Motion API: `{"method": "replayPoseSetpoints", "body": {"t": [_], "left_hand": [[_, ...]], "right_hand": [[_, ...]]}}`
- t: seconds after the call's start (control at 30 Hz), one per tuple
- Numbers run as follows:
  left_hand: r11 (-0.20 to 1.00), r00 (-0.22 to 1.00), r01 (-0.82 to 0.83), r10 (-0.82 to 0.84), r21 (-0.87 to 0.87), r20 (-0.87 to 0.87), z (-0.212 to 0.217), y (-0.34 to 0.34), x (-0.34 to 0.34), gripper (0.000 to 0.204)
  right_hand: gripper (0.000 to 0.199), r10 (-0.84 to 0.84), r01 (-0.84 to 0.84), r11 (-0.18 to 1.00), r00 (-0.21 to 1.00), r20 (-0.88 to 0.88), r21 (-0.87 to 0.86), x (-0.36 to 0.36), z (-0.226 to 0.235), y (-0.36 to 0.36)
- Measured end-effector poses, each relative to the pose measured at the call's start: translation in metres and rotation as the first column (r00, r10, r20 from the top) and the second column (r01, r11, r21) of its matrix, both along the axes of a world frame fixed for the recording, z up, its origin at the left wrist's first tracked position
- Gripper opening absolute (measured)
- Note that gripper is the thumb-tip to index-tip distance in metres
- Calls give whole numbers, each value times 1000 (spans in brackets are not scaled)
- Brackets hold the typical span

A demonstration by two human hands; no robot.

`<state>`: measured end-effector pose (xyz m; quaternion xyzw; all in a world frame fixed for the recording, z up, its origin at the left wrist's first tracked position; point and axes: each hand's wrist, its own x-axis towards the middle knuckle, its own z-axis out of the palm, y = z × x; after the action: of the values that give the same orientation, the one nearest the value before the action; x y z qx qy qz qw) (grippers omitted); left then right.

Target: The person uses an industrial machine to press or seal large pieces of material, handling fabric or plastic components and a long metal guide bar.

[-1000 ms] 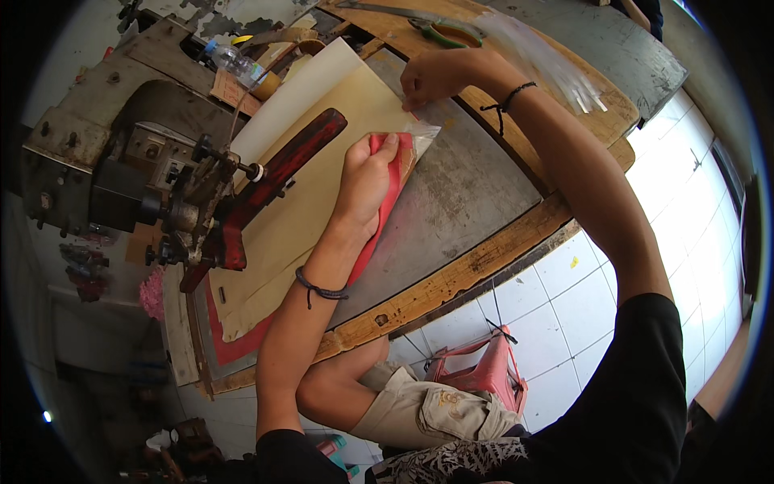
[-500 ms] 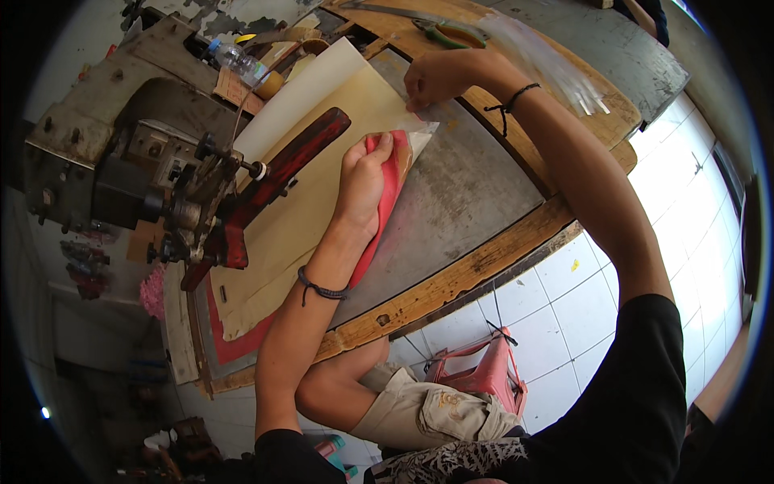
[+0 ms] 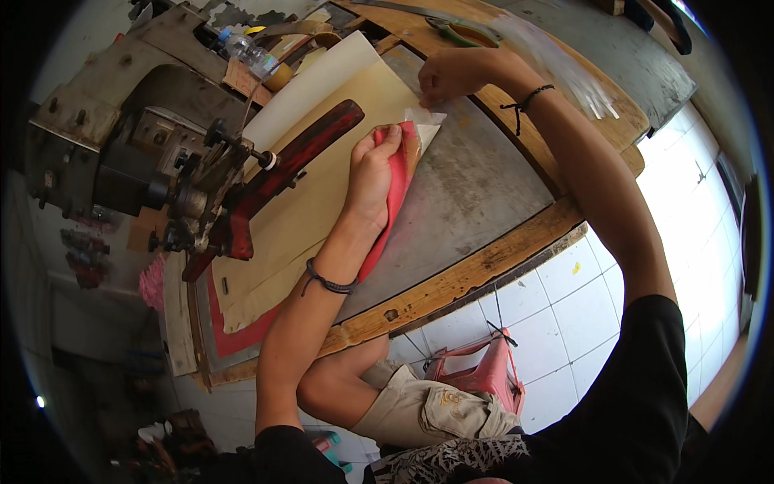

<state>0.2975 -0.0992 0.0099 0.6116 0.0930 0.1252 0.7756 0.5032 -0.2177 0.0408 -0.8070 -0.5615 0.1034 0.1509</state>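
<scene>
- Fingers of the left hand (image 3: 372,173) lie flat and spread on a red sheet (image 3: 397,187), pressing it down on the table (image 3: 484,181); the hand grips nothing, it only holds the sheet in place.
- Right hand (image 3: 451,74) has its fingertips pinched on the pale, clear corner piece (image 3: 426,121) at the top end of the red sheet, just beyond the left fingertips.
- Both wrists carry a dark cord bracelet (image 3: 326,282).
- Red sheet runs as a long narrow strip under the left hand and forearm, along the right edge of a large tan sheet (image 3: 314,210) spread over the table.
- A white sheet (image 3: 310,85) shows from under the far edge of the tan one.
- A dark red lever arm (image 3: 282,173) of a worn grey machine (image 3: 137,145) reaches across the tan sheet, near the left hand but apart from it.
- A clear plastic bottle (image 3: 250,55) lies behind the machine.
- Green-handled scissors (image 3: 463,34) rest on the wooden rim beyond the right hand.
- The table has a grey metal top with a wooden edge (image 3: 476,274).
- Below it, a pink plastic stool (image 3: 484,375) stands on a white tiled floor (image 3: 580,298).
</scene>
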Motion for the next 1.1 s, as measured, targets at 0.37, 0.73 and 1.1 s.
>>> {"method": "replayPoseSetpoints", "body": {"t": [0.37,0.73,1.1], "left_hand": [[941,992,-84,48,328,117,16,-18,-6,16],[350,946,-21,-297,937,132,64,-49,-75,25],[493,894,64,359,867,-270,106,61,-311,21]], "right_hand": [[66,-140,149,989,938,-316,4,-1,9,3],[66,-73,72,997,895,-440,-19,-32,7,4],[55,-174,171,985,952,-252,-35,-58,17,-10]]}}
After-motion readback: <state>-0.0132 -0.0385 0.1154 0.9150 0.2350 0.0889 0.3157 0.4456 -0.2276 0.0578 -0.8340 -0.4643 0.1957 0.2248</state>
